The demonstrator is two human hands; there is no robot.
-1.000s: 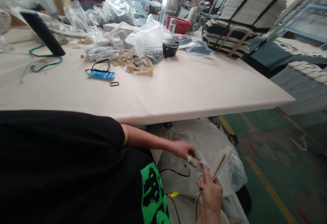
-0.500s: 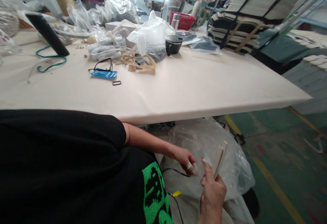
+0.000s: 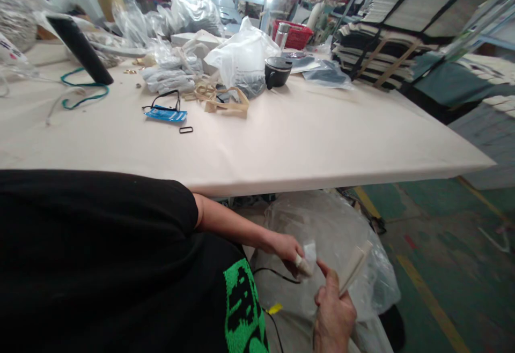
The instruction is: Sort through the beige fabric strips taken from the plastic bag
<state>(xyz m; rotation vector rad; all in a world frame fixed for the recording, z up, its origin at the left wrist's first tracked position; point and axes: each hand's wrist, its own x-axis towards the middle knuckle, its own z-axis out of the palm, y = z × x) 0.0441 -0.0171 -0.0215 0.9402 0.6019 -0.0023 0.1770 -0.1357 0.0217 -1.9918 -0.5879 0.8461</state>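
Your right hand (image 3: pixel 333 313) has its grip closed on the beige strip (image 3: pixel 354 267), below the table (image 3: pixel 306 138) edge and in front of the clear plastic bag (image 3: pixel 341 235) on the floor. Half a second ago the strip stood nearly upright; now it leans over to the right, its top end further from your left hand (image 3: pixel 287 251). That hand has shifted too: its fingers, one taped at the tip, now pinch a small clear scrap (image 3: pixel 309 254) that was not between them before. The scrap is filmy and hard to tell apart from the bag behind it. Your right wrist is cut off by the bottom edge, and your black shirt (image 3: pixel 100 256) hides most of your left arm. The view has drifted slightly, so the black cup (image 3: pixel 277 71) and blue card (image 3: pixel 166 114) on the table sit a little further right.
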